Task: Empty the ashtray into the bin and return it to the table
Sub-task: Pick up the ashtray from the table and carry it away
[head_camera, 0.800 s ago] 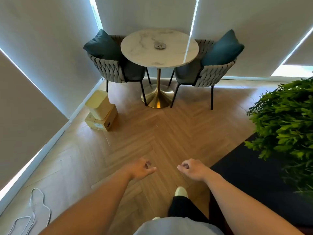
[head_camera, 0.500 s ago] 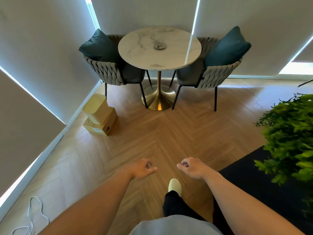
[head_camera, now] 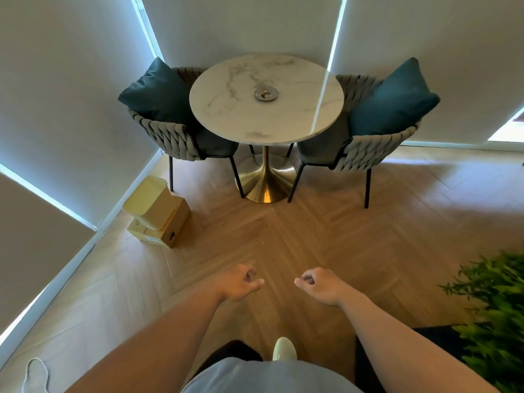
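A small round silver metal ashtray (head_camera: 266, 94) sits near the middle of the round white marble bench (head_camera: 226, 114) on a gold pedestal, well apart from both hands. The left hand (head_camera: 239, 282) and right hand (head_camera: 320, 285) hang side by side over the herringbone wood floor (head_camera: 326, 236), each with fingers (head_camera: 256, 283) loosely curled inward and holding nothing. Two grey woven chairs, each with a teal cushion (head_camera: 392, 100), flank the bench against pale roller blinds. A pale yellow lidded bin (head_camera: 147, 199) rests tilted on a cardboard box (head_camera: 167, 226) by the left wall. A green leafy plant (head_camera: 496, 316) fills the lower right.
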A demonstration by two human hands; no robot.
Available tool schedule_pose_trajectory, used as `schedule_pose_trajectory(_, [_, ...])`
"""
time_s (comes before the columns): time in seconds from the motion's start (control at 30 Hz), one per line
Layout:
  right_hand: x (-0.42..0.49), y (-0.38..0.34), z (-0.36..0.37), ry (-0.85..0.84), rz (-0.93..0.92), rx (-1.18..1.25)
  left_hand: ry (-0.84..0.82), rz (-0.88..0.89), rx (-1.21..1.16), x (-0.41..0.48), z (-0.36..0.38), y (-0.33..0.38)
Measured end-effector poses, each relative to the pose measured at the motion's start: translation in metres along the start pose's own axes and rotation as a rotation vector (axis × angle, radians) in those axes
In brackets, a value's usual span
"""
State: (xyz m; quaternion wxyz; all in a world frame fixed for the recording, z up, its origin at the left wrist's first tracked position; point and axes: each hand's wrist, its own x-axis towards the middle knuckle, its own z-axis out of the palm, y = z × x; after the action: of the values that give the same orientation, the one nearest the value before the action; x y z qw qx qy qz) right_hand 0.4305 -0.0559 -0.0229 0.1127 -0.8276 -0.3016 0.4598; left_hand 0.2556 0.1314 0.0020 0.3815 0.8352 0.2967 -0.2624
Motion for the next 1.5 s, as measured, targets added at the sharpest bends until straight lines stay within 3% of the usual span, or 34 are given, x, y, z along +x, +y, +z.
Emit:
schedule_pose_trajectory(0.33, [0.095, -0.034, -0.08, -0.016, 0.005, 0.017, 0.0, 0.003, -0.013, 0.095, -0.09, 0.003])
schedule_pose_trajectory(0.83, [0.258, -0.15, -0.192, 0.076, 0.023, 0.05, -0.029, 0.068, 0.073, 0.248, -0.283, -0.027])
schedule_pose_trajectory(1.5, [0.412, -0.19, -0.352, 0.008, -0.05, -0.015, 0.003, 0.004, 0.005, 0.395, -0.404, 0.036])
